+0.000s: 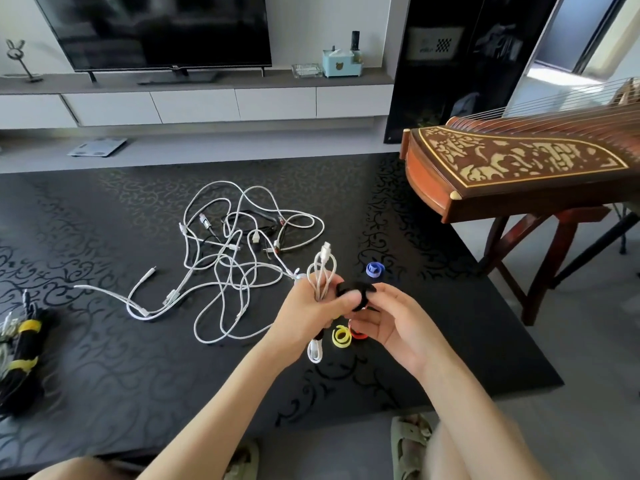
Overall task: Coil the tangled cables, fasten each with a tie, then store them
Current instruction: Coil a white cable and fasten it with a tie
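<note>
My left hand (311, 311) grips a folded white cable (323, 268) upright, its loops sticking out above and below the fist. My right hand (388, 317) pinches a black tie (353, 289) that lies against the bundle. A heap of tangled white and black cables (235, 244) spreads over the dark patterned table (104, 358) just behind my hands. Below my hands lie a yellow tie (341, 336) and a red tie (358, 335), and a rolled blue tie (374, 270) stands beyond them. At the left edge lie black cable bundles (20, 358) wrapped with yellow ties.
A wooden zither (519, 168) on a stand juts over the table's right side. Beyond the table runs a low white TV cabinet (194, 105) with a television (156, 29). A bathroom scale (97, 147) lies on the floor. My sandalled feet (412, 441) show below the table edge.
</note>
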